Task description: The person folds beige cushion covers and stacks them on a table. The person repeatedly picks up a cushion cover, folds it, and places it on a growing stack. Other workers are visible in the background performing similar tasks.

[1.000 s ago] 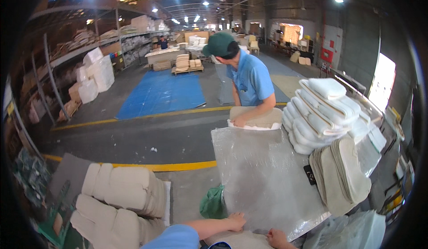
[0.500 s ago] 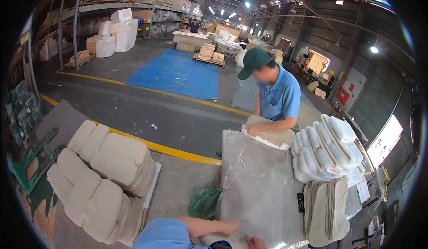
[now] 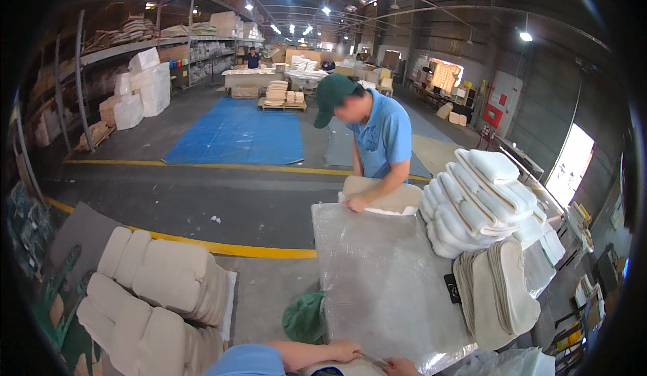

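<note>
At the lower edge, my left hand [image 3: 346, 350] is closed on the rim of a beige fabric-covered pad [image 3: 350, 369]. My right hand [image 3: 400, 367], partly cut off by the picture's edge, pinches the same rim a short way to the right. A thin strip of that rim stretches between the two hands; most of the pad lies out of view. Both hands are at the near end of a table covered in clear plastic [image 3: 384, 268]. Beside my left forearm, a green cloth bundle [image 3: 303, 317] hangs at the table's left corner.
Across the table, a co-worker in a green cap [image 3: 335, 96] handles a beige and white pad [image 3: 397, 197]. White padded pieces [image 3: 472, 194] and beige pads [image 3: 495, 295] are stacked at the right. Tall beige pad stacks [image 3: 172, 271] stand on the left.
The view has tilted up and turned slightly right. My hands stay at the pad, its rim now showing between them. The co-worker's hand remains on the other pad.
</note>
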`<act>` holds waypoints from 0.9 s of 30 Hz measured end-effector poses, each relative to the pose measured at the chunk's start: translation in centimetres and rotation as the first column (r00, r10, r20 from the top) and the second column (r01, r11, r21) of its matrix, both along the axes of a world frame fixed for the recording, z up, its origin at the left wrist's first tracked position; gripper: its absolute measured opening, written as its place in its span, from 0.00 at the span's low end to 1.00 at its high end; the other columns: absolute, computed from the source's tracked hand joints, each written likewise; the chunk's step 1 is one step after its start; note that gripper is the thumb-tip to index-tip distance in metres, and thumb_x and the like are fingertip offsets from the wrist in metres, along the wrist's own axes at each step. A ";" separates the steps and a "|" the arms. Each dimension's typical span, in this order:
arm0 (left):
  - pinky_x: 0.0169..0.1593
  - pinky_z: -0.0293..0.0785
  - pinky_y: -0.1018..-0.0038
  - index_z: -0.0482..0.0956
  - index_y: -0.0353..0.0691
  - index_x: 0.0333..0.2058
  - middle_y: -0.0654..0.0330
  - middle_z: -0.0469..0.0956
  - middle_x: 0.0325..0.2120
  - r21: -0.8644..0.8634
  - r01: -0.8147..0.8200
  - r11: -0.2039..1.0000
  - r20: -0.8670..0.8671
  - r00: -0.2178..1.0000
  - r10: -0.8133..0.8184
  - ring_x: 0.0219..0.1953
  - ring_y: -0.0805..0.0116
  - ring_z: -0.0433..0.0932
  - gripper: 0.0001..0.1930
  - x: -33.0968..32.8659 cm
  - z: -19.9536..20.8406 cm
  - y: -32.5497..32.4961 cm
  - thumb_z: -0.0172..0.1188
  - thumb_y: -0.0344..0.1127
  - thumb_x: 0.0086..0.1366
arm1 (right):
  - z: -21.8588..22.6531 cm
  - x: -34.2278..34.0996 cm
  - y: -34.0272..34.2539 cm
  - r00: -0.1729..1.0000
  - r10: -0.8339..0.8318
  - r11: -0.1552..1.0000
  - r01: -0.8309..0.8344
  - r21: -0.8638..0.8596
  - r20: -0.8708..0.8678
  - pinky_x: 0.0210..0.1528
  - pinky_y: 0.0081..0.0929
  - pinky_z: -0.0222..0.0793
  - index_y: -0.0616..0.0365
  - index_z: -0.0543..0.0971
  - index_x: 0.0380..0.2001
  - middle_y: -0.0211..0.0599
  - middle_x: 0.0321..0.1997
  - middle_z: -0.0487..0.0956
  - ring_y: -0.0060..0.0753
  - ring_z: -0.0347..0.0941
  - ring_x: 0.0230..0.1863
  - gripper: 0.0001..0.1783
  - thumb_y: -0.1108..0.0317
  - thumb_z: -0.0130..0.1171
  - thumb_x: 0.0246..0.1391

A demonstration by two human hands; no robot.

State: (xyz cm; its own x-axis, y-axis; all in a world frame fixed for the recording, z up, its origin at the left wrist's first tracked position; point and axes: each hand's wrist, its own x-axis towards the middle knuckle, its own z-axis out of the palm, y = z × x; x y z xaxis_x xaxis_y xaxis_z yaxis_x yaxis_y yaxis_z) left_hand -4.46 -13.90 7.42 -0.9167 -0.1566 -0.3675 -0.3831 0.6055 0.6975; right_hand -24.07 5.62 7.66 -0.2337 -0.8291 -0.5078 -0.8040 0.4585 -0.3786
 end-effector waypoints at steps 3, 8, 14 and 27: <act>0.52 0.75 0.48 0.81 0.47 0.54 0.47 0.84 0.45 -0.011 -0.014 1.000 0.043 0.999 0.015 0.51 0.40 0.81 0.21 -0.4 -0.5 0.2 0.50 0.54 0.76 | 1.3 -0.2 0.2 0.999 0.012 0.999 -0.010 0.039 -0.032 0.64 0.54 0.71 0.56 0.81 0.58 0.59 0.56 0.83 0.63 0.77 0.61 0.29 0.47 0.54 0.65; 0.52 0.75 0.47 0.79 0.48 0.52 0.46 0.84 0.44 -0.136 -0.028 0.990 0.019 0.999 0.031 0.49 0.39 0.81 0.24 -1.0 -0.9 0.6 0.46 0.59 0.78 | 1.4 -1.4 0.4 1.000 -0.007 1.000 0.007 0.011 -0.005 0.64 0.56 0.70 0.55 0.82 0.57 0.58 0.56 0.83 0.65 0.76 0.60 0.28 0.45 0.49 0.69; 0.54 0.76 0.46 0.80 0.48 0.52 0.40 0.84 0.46 -0.145 -0.099 0.984 0.066 0.992 0.110 0.50 0.37 0.82 0.25 -1.2 -2.0 0.8 0.41 0.59 0.79 | -1.1 -1.2 0.8 0.992 -0.122 0.992 0.121 0.023 0.017 0.64 0.57 0.70 0.55 0.80 0.58 0.59 0.57 0.82 0.66 0.75 0.60 0.29 0.46 0.44 0.72; 0.53 0.77 0.48 0.79 0.45 0.55 0.42 0.82 0.49 -0.274 -0.181 0.945 -0.028 0.983 0.180 0.52 0.38 0.81 0.27 -1.5 -0.1 0.3 0.47 0.61 0.76 | -3.4 -2.8 2.5 0.961 -0.245 0.904 0.275 -0.328 0.130 0.52 0.48 0.78 0.56 0.85 0.50 0.50 0.45 0.87 0.52 0.84 0.48 0.26 0.45 0.63 0.62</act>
State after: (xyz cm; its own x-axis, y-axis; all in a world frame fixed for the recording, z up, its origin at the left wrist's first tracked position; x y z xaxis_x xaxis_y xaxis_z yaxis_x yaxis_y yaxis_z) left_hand -5.97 -13.57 7.28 -0.8645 -0.4140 -0.2851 -0.5025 0.6942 0.5153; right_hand -26.85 8.16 4.27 -0.4335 -0.8704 -0.2334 -0.6322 0.4784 -0.6095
